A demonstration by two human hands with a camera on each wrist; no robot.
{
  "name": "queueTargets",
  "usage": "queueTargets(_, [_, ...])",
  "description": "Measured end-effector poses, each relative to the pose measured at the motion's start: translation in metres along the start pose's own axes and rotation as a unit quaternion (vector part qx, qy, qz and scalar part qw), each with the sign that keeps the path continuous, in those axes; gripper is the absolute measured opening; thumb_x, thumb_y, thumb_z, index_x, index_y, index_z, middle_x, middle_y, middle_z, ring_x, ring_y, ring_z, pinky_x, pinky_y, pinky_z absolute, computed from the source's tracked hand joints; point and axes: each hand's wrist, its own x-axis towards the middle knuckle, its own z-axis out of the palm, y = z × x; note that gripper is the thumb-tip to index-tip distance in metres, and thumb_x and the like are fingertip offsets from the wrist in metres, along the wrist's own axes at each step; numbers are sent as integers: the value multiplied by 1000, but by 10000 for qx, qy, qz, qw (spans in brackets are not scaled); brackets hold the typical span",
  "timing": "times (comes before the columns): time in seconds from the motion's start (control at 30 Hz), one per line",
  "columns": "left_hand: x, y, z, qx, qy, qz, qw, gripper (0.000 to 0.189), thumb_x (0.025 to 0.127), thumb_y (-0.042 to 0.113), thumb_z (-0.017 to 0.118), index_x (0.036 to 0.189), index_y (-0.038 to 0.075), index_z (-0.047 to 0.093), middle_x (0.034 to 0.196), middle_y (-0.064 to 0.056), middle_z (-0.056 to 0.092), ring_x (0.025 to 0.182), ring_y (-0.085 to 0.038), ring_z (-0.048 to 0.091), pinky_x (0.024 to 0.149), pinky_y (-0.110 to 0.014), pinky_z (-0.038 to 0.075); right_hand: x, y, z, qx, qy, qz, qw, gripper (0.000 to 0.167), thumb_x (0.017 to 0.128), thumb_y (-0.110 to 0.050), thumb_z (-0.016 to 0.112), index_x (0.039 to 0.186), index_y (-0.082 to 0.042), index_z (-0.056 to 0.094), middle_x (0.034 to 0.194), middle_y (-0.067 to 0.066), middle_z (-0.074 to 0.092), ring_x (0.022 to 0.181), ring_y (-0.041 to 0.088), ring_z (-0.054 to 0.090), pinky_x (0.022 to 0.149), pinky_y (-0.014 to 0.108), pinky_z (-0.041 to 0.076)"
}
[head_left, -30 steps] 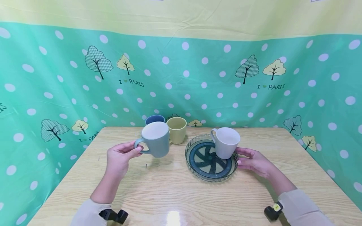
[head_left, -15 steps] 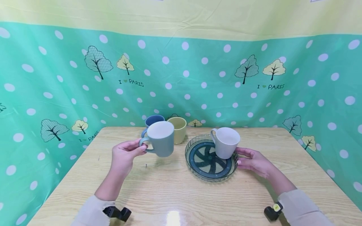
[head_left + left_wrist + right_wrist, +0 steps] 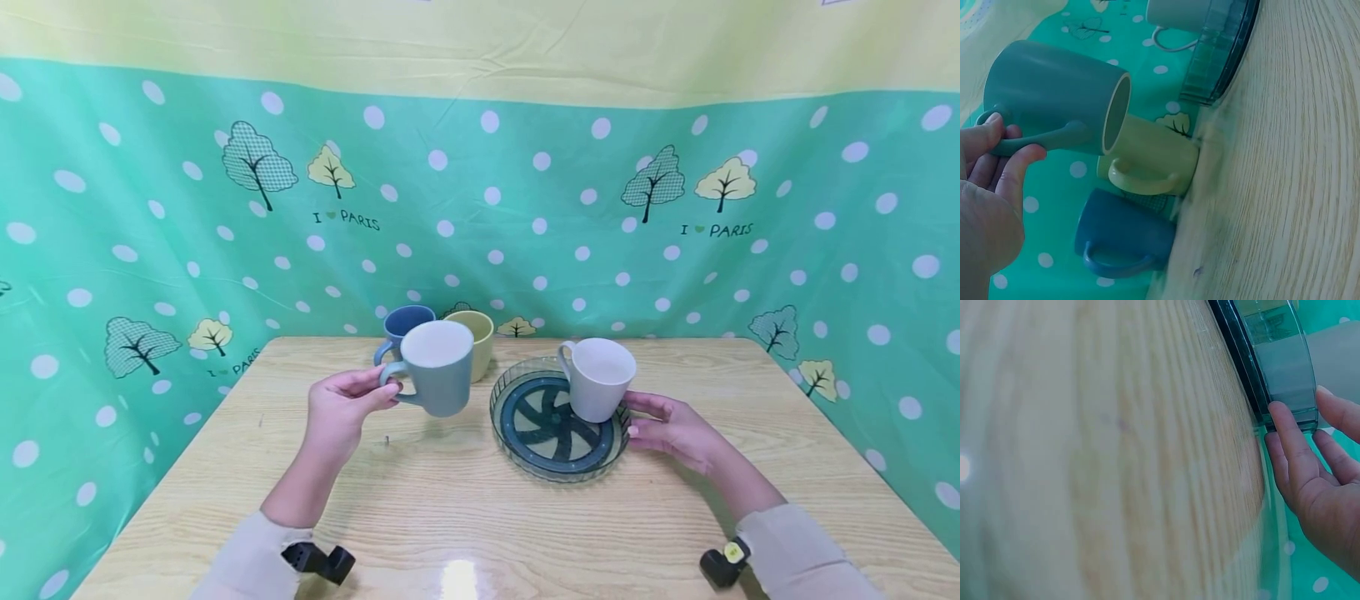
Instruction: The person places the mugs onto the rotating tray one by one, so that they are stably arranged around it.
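In the middle of the head view, one cylindrical handled mug (image 3: 440,379) is grey-blue outside, white inside. Just above it are one dark blue mug (image 3: 408,317) and one pale yellow mug (image 3: 483,343). Right of centre, the tapered mug (image 3: 600,382) is white, and the round transparent tray (image 3: 557,425) has a dark teal pinwheel pattern. Below, the wooden table (image 3: 480,533) is light brown, finely grained. Above, the green cloth (image 3: 517,192) carries whitish dots.

Pale blue mug (image 3: 442,383): looked ceramic, smooth, softly matt
Yellow mug (image 3: 482,358): looked smooth, ceramic
White mug (image 3: 598,383), tray's one o'clock: appeared smooth, ceramic-like
Tray (image 3: 557,427): was clear, glossy, plastic or glass, ribbed-walled
Table (image 3: 480,517): showed smooth wood grain, glossy at six o'clock
Curtain (image 3: 465,200): seemed thin cloth, creased at twelve
Sleeve (image 3: 795,550): was matt cloth
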Motion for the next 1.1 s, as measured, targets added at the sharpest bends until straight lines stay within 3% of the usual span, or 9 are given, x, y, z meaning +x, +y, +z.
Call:
queueTargets(0.4, [4, 0, 10, 212, -87, -179, 9996, 34, 78, -17, 71, 110, -17, 61, 85, -4, 75, 76, -16, 73, 69, -35, 61, 1, 1, -1, 11, -28, -33, 10000, 77, 89, 6, 63, 149, 13, 14, 153, 35, 12, 116, 22, 55, 96, 42, 53])
queueTargets(0.73, [7, -2, 25, 81, -51, -318, 9994, 34, 78, -20, 70, 111, -18, 60, 83, -3, 75, 75, -16, 73, 68, -36, 62, 2, 4, -2, 57, -32, -11, 10000, 77, 89, 6, 61, 149, 13, 13, 153, 36, 11, 121, 27, 52, 96, 43, 52])
queueTargets(1.0, [9, -4, 36, 44, 32, -454, 9990, 37, 76, -12, 76, 110, -15, 64, 87, -8, 75, 77, -23, 73, 70, -38, 62, 2, 4, -2, 98, -19, -14, 9999, 77, 89, 7, 61, 149, 12, 13, 153, 35, 10, 119, 25, 53, 96, 43, 52])
queueTargets(1.1, [10, -5, 40, -59, 46, -517, 9986, 30, 76, -12, 77, 104, -5, 71, 86, -8, 75, 77, -21, 73, 69, -38, 62, 1, 4, -2, 162, 5, 2, 9999, 78, 88, 7, 61, 149, 12, 13, 153, 35, 10, 115, 22, 56, 96, 43, 53])
